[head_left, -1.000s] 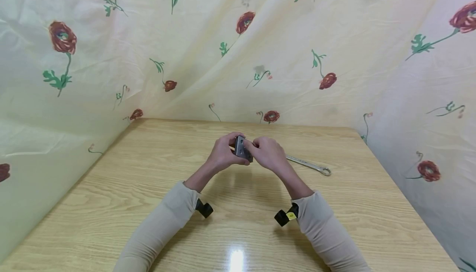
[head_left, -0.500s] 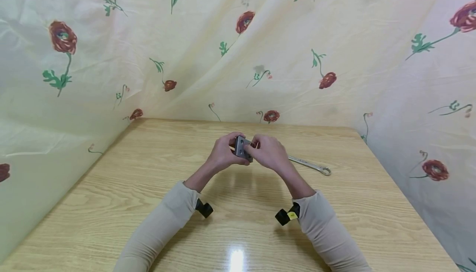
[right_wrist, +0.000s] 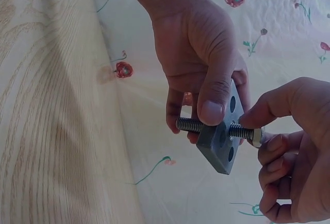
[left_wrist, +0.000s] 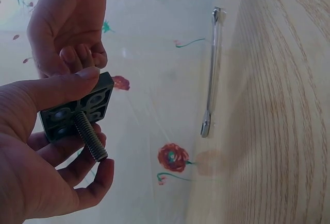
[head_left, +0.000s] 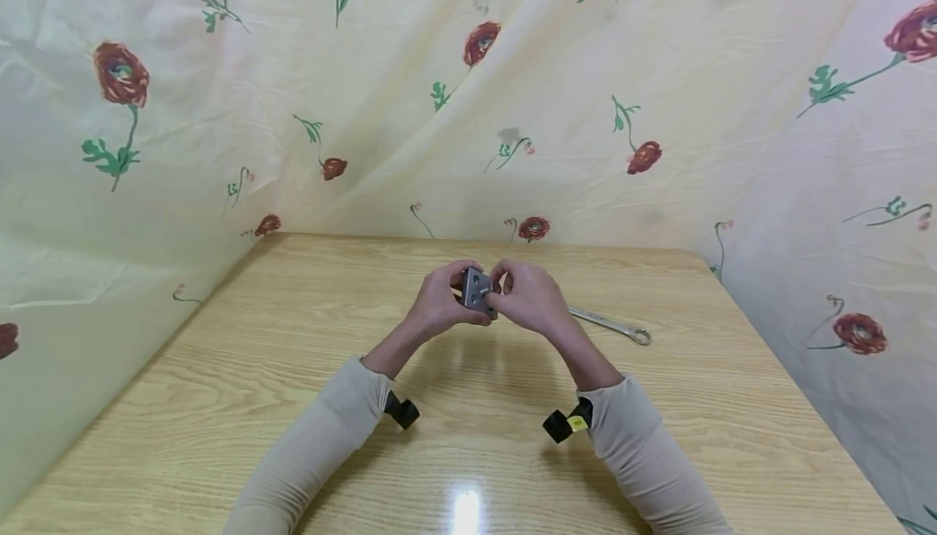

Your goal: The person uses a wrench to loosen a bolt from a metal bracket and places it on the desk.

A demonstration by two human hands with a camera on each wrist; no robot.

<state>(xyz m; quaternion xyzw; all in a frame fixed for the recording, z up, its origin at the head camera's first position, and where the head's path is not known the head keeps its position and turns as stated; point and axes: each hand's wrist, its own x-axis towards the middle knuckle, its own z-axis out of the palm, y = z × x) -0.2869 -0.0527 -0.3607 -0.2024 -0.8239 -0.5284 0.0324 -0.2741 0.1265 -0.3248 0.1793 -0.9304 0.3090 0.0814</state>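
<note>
Left hand (head_left: 439,304) round plate (head_left: 476,291) edges, above table (head_left: 293,372).

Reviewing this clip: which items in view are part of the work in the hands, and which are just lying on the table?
In hand:
metal plate, held by left hand
threaded bolt through the plate
bolt head, pinched by right hand

Lying about:
wrench on the wooden table, untouched

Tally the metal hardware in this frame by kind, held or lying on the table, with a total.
Plates with holes: 1, the plate, gripped by the left hand.
Threaded bolts: 1, the bolt, passing through the plate.
Nuts: 1, the nut, pinched by the right hand.
Wrenches: 1, the wrench, lying on the table.
Total: 4.
</note>
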